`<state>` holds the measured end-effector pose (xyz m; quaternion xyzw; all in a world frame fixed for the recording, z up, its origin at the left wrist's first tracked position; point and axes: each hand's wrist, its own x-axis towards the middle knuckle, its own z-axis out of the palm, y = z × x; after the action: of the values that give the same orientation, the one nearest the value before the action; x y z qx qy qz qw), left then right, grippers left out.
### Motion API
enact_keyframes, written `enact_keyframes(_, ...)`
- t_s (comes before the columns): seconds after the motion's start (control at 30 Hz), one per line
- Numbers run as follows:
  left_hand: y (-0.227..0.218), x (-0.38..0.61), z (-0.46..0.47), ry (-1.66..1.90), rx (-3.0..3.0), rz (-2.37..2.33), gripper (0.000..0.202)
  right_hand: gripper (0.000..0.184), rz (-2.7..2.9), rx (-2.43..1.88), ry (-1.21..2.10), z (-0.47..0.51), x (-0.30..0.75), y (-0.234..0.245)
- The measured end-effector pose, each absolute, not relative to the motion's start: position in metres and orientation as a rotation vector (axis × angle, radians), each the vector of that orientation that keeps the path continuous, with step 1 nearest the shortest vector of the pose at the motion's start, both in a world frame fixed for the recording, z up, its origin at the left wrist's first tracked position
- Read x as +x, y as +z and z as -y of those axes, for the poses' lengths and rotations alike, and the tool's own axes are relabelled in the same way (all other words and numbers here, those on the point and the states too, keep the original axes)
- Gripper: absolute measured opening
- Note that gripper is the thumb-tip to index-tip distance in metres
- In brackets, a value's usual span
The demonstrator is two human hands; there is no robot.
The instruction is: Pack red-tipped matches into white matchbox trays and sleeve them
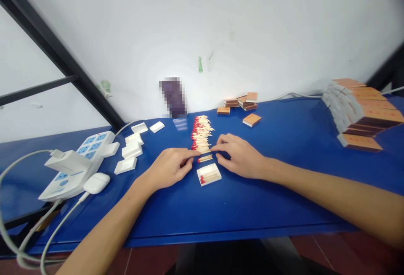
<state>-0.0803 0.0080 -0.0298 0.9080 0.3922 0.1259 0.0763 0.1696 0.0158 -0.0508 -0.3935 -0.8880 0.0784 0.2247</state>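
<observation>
A pile of red-tipped matches [201,134] lies on the blue table [240,199]. My left hand [172,167] and my right hand [240,155] meet at the near end of the pile, fingertips pinched from both sides on a small bundle of matches [204,152]. Just below them sits an open white matchbox tray [209,174] holding a few matches, with a few loose matches [205,158] above it.
Several empty white trays [131,151] lie at the left, beside a white power strip [74,165] with cables and a white earbud case [96,182]. Orange matchbox sleeves [241,103] sit by the wall. A tall stack of matchboxes [362,113] stands at the right.
</observation>
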Motion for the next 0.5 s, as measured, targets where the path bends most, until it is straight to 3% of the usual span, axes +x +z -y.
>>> enact_keyframes(0.5, -0.0308, -0.0805, -0.0089, 0.354, 2.705, -1.187, 0.043, 0.023, 2.437, -1.003, 0.27, -0.0141, 0.1704, -0.0494)
